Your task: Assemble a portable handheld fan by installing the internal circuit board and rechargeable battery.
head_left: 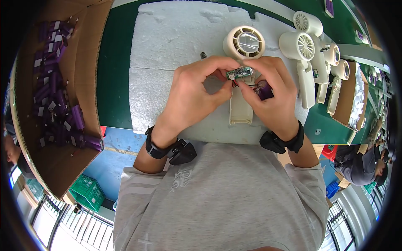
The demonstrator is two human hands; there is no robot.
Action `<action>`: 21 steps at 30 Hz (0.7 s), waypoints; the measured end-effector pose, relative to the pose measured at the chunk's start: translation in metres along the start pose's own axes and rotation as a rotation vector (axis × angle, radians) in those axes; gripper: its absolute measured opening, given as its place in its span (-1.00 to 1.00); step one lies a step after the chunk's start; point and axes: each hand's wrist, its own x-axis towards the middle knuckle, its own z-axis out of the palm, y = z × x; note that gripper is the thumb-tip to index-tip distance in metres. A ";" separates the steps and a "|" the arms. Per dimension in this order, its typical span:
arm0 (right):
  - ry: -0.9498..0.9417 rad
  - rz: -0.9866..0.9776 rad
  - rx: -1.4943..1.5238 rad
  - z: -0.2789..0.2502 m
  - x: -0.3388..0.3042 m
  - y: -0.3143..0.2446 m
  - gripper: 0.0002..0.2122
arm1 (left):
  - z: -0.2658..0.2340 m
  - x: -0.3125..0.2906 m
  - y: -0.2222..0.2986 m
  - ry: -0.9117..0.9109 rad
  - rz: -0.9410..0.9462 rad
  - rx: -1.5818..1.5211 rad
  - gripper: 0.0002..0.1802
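Between the fingertips of both hands is a small green circuit board (240, 73) with red and black wires. My left hand (197, 83) pinches its left end. My right hand (274, 85) grips the right end, and a purple battery cell (264, 89) sits under its palm side, near the wires. Beneath the hands lies a cream handheld fan (226, 44), its round head at the far end and its open handle shell (241, 109) toward me. My fingers cover the middle of the handle.
White foam sheets (167, 37) cover the green table (113, 92). Several more cream fans (298, 46) stand at the right. A cardboard box (86, 54) of purple battery cells (54, 83) is on the left; another box (349, 90) with white pieces is at right. People sit at both sides.
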 end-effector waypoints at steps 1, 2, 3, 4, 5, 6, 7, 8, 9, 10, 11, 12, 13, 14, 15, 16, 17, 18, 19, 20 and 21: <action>-0.002 0.001 0.000 0.000 -0.001 0.001 -0.68 | -0.001 0.001 -0.001 -0.008 0.021 0.008 -0.54; -0.007 -0.009 -0.007 0.000 -0.002 0.004 -0.65 | -0.002 0.001 -0.002 -0.015 0.041 0.015 -0.55; -0.012 -0.019 -0.013 0.000 -0.004 0.006 -0.62 | -0.003 0.001 -0.003 -0.023 0.062 0.023 -0.55; -0.016 -0.029 -0.020 0.000 -0.005 0.008 -0.59 | -0.003 0.001 -0.003 -0.022 0.061 0.022 -0.55; -0.018 -0.028 -0.020 0.000 -0.005 0.007 -0.59 | -0.004 0.001 -0.004 -0.016 0.058 0.030 -0.58; -0.022 -0.010 -0.018 0.000 -0.005 0.007 -0.59 | -0.004 0.000 -0.005 -0.010 0.056 0.038 -0.61; -0.026 0.008 -0.017 0.000 -0.005 0.006 -0.59 | -0.004 0.000 -0.006 -0.004 0.054 0.047 -0.64; -0.029 0.025 -0.015 0.000 -0.005 0.006 -0.60 | -0.004 0.001 -0.005 -0.003 0.053 0.046 -0.64; -0.031 0.026 -0.014 0.000 -0.005 0.006 -0.60 | -0.004 0.001 -0.002 0.005 0.080 0.097 -0.67; -0.028 0.012 -0.026 0.000 -0.004 0.006 -0.61 | -0.004 0.001 0.000 0.013 0.106 0.147 -0.70; -0.026 -0.003 -0.038 0.000 -0.004 0.007 -0.62 | -0.003 0.001 0.001 0.021 0.133 0.198 -0.73; -0.024 -0.017 -0.050 0.000 -0.004 0.007 -0.63 | -0.002 0.001 0.001 0.022 0.130 0.198 -0.73; -0.027 -0.016 -0.048 0.000 -0.004 0.007 -0.63 | -0.001 0.001 0.000 0.033 0.143 0.200 -0.73; -0.023 -0.019 -0.054 0.000 -0.005 0.007 -0.63 | 0.000 0.002 -0.002 0.044 0.156 0.202 -0.74; -0.019 -0.022 -0.062 0.000 -0.005 0.007 -0.64 | 0.001 0.002 -0.002 0.055 0.170 0.204 -0.75; -0.015 -0.025 -0.070 -0.001 -0.005 0.007 -0.65 | 0.000 0.002 -0.003 0.056 0.169 0.203 -0.75; -0.017 -0.024 -0.070 -0.001 -0.005 0.006 -0.65 | -0.001 0.001 -0.003 0.038 0.161 0.203 -0.74; -0.028 0.007 -0.055 0.000 -0.005 0.005 -0.66 | -0.002 0.000 -0.003 0.021 0.153 0.203 -0.73; -0.038 0.038 -0.040 0.000 -0.004 0.003 -0.67 | -0.002 0.000 -0.004 0.003 0.147 0.203 -0.71; -0.048 0.067 -0.024 0.000 -0.004 0.002 -0.68 | -0.002 0.001 -0.005 0.004 0.148 0.203 -0.71; -0.047 0.065 -0.025 0.000 -0.004 0.002 -0.68 | -0.002 0.002 -0.008 -0.015 0.147 0.144 -0.69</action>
